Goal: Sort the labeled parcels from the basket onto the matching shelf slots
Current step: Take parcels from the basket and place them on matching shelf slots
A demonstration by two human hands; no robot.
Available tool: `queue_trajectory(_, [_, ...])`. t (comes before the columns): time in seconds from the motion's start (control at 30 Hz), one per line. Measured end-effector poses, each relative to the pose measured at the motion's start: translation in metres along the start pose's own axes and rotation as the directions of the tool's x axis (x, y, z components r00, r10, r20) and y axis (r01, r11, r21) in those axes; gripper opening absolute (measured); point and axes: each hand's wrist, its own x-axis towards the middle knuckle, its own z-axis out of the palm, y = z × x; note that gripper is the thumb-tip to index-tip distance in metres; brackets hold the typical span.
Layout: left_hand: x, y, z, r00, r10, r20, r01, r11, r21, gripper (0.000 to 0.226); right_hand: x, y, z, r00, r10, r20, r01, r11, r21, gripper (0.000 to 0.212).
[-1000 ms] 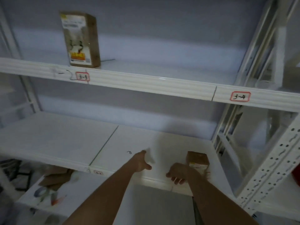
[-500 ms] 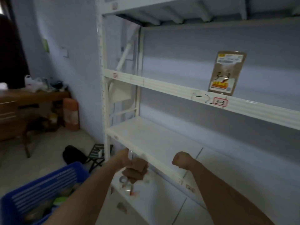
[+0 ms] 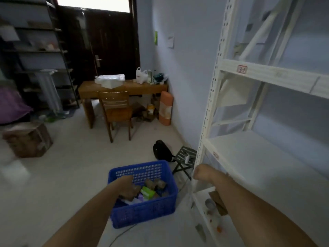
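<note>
Blue basket on the floor holds several parcels unsorted; I judge much remains. My left hand reaches among them, grip unclear; right hand curled empty beside the shelf.

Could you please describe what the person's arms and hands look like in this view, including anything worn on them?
Both forearms are bare right up to the bottom edge of the frame: no sleeves show. The left hand and right hand wear no gloves, and no watch, bracelet or ring can be made out, though the picture is somewhat blurred. No markings are visible on either arm.
</note>
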Motion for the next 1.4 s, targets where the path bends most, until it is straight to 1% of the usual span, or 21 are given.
queue_trajectory(0.07, [0.017,-0.012,-0.017,0.998,-0.061,-0.008,0.061,0.998,-0.008,0.042,0.040,-0.024,-0.007,0.998,-0.024,0.057,0.025,1.000,-0.019,0.024])
queue_trajectory(0.13, [0.028,-0.015,-0.040,0.997,-0.072,-0.015,0.072,0.997,-0.022,0.045,0.078,-0.048,-0.016,0.996,-0.052,0.074,0.054,0.998,-0.030,0.032])
queue_trajectory(0.2, [0.044,-0.022,-0.054,0.994,-0.108,-0.017,0.107,0.992,-0.060,0.052,0.114,-0.069,-0.023,0.991,-0.097,0.096,0.103,0.993,-0.058,0.033])
queue_trajectory(0.3, [0.069,-0.038,-0.056,0.977,-0.212,0.033,0.214,0.974,-0.070,0.060,0.163,-0.099,-0.018,0.970,-0.154,0.187,0.176,0.978,-0.108,0.037])
queue_trajectory(0.37, [0.089,-0.049,-0.057,0.972,-0.230,0.053,0.232,0.971,-0.058,0.060,0.192,-0.121,-0.011,0.956,-0.161,0.246,0.199,0.970,-0.138,0.035])
queue_trajectory(0.53, [0.156,-0.083,-0.074,0.972,-0.215,0.090,0.223,0.971,-0.087,0.060,0.270,-0.178,0.015,0.926,-0.213,0.310,0.272,0.949,-0.159,0.033])
queue_trajectory(0.73, [0.253,-0.138,-0.115,0.984,-0.135,0.112,0.144,0.987,-0.069,0.052,0.359,-0.238,0.041,0.920,-0.197,0.339,0.258,0.955,-0.147,0.027])
queue_trajectory(0.8, [0.283,-0.156,-0.129,0.982,-0.145,0.123,0.155,0.985,-0.077,0.054,0.384,-0.257,0.047,0.916,-0.180,0.358,0.255,0.951,-0.174,0.031])
queue_trajectory(0.87, [0.318,-0.177,-0.138,0.978,-0.166,0.129,0.178,0.980,-0.088,0.060,0.411,-0.272,0.053,0.923,-0.173,0.344,0.250,0.949,-0.193,0.036])
queue_trajectory(0.97, [0.361,-0.198,-0.145,0.972,-0.169,0.161,0.185,0.979,-0.089,0.064,0.450,-0.285,0.069,0.932,-0.140,0.335,0.216,0.956,-0.200,0.036])
queue_trajectory(1.03, [0.387,-0.207,-0.142,0.970,-0.153,0.190,0.171,0.982,-0.085,0.065,0.473,-0.289,0.081,0.929,-0.105,0.355,0.185,0.962,-0.199,0.025])
queue_trajectory(1.1, [0.411,-0.214,-0.134,0.963,-0.144,0.227,0.167,0.982,-0.087,0.071,0.495,-0.287,0.094,0.929,-0.073,0.362,0.130,0.982,-0.135,0.007])
queue_trajectory(1.13, [0.423,-0.217,-0.128,0.956,-0.147,0.253,0.175,0.981,-0.089,0.075,0.506,-0.286,0.101,0.927,-0.061,0.370,0.111,0.987,-0.116,0.004])
queue_trajectory(1.2, [0.446,-0.223,-0.116,0.946,-0.156,0.285,0.193,0.976,-0.105,0.076,0.531,-0.280,0.114,0.919,-0.054,0.391,0.099,0.991,-0.095,0.013])
queue_trajectory(1.27, [0.468,-0.228,-0.100,0.940,-0.159,0.301,0.204,0.971,-0.124,0.071,0.557,-0.273,0.128,0.912,-0.036,0.409,0.077,0.994,-0.083,0.021])
queue_trajectory(1.4, [0.505,-0.237,-0.064,0.916,-0.173,0.361,0.245,0.955,-0.164,0.062,0.602,-0.253,0.162,0.898,-0.004,0.441,0.074,0.987,-0.140,0.027])
